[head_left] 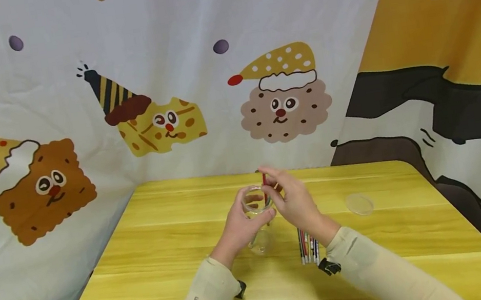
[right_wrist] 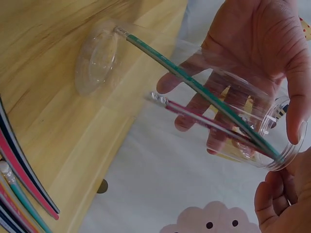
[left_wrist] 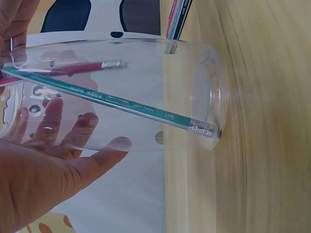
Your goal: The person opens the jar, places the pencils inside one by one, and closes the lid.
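Left hand (head_left: 243, 223) curled round a clear jar (head_left: 261, 241), which stood roughly upright at the wooden table (head_left: 185, 277); contact of its base unclear. Inside, a green pencil (left_wrist: 126, 102) leaned wall to wall, eraser end down at the bottom. Beside it a red pencil (head_left: 265, 185), eraser end down, hung short of the base, its upper part pinched by thumb and fingers of the right hand (head_left: 296, 201). More pencils (head_left: 308, 247) lay side by side below that wrist. Far right: a clear round lid (head_left: 359, 203), flat.
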### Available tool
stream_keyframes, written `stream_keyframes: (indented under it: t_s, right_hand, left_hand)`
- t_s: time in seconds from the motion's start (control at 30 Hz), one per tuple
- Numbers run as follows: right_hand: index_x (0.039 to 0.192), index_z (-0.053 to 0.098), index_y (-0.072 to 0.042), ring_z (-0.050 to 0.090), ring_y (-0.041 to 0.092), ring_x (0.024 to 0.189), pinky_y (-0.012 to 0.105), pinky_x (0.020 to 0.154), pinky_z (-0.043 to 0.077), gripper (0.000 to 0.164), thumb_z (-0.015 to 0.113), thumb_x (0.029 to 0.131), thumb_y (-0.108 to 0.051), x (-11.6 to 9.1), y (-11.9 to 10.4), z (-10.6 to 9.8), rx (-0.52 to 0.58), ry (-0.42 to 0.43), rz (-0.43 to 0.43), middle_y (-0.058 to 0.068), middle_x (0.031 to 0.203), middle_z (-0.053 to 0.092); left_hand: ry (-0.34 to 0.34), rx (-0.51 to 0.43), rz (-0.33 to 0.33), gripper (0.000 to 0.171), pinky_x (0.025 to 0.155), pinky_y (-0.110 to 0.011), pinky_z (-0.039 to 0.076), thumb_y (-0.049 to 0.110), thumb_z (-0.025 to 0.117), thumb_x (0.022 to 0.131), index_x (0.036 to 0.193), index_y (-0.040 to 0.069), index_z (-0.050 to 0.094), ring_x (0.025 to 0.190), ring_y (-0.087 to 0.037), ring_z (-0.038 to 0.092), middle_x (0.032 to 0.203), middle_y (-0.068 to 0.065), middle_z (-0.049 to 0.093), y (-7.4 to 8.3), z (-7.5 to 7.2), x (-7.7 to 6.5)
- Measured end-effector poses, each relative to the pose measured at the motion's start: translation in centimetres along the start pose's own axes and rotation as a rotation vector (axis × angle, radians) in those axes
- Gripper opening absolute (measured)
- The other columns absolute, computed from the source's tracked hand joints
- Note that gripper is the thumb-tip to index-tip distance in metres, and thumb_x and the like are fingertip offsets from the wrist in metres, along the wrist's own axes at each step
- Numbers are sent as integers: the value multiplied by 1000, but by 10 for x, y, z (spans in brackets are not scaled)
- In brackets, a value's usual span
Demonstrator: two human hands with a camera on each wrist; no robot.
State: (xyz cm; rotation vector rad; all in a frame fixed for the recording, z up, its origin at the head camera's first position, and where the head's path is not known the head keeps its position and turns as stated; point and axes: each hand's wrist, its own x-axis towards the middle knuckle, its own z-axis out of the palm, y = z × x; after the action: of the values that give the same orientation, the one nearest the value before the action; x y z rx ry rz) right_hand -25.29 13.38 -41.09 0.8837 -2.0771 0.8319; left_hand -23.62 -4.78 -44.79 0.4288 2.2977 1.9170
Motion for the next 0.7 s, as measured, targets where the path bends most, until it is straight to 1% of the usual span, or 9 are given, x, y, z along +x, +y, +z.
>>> stream_keyframes:
  t_s: [0.07, 0.2, 0.27, 0.37, 0.47, 0.57, 0.7]
  right_hand:
    - [141, 63, -3, 72, 21, 85, 32, 72, 63, 51, 78, 93, 4, -1, 0, 0, -12, -5, -16, 11, 99, 74]
    - [127, 73, -4, 69, 21, 87, 31, 69, 61, 34, 79, 94, -1, -3, -1, 0, -54, -23, -27, 9, 98, 77]
    - [119, 76, -5, 68, 20, 86, 30, 68, 58, 24, 79, 96, -4, -3, -2, -1, -71, -41, -22, 7, 96, 78]
    - [112, 79, -6, 66, 18, 85, 30, 66, 55, 15, 77, 98, -6, -4, -2, -3, -78, -79, -2, 4, 92, 79]
    - [108, 79, -9, 68, 19, 90, 33, 71, 57, 9, 76, 99, -10, -4, -1, -5, -69, -131, 21, 2, 93, 79]
    - [104, 80, -12, 70, 20, 97, 37, 79, 59, 7, 75, 100, -13, -3, 0, -8, -66, -182, 35, 0, 95, 80]
    - [103, 81, -13, 70, 22, 100, 40, 82, 60, 8, 74, 101, -16, -3, 1, -10, -67, -212, 44, 0, 94, 80]
  left_hand:
    - [5, -2, -3, 71, 93, -44, 58, 46, 80, 94, 154, 36, 44, 131, -31, 53, 150, -6, 58, -1, 0, 0]
    - [15, 7, -13, 71, 95, -46, 56, 49, 80, 94, 154, 37, 43, 130, -29, 53, 149, -3, 58, -3, -1, 0]
    - [16, 10, -14, 72, 96, -47, 55, 50, 79, 94, 155, 37, 43, 129, -29, 53, 149, -4, 58, -5, -1, 0]
    - [16, 12, -13, 73, 96, -47, 55, 51, 79, 94, 156, 38, 42, 129, -28, 53, 149, -3, 58, -6, 0, 0]
    - [16, 13, -15, 74, 94, -45, 55, 52, 79, 94, 156, 38, 42, 130, -28, 53, 149, -2, 57, -5, 1, 0]
    - [20, 16, -18, 73, 93, -43, 54, 52, 80, 94, 155, 39, 42, 131, -28, 52, 148, -1, 56, -3, 1, 0]
    - [23, 16, -16, 72, 93, -41, 52, 51, 80, 93, 154, 39, 43, 131, -29, 53, 147, 0, 57, -2, 2, 1]
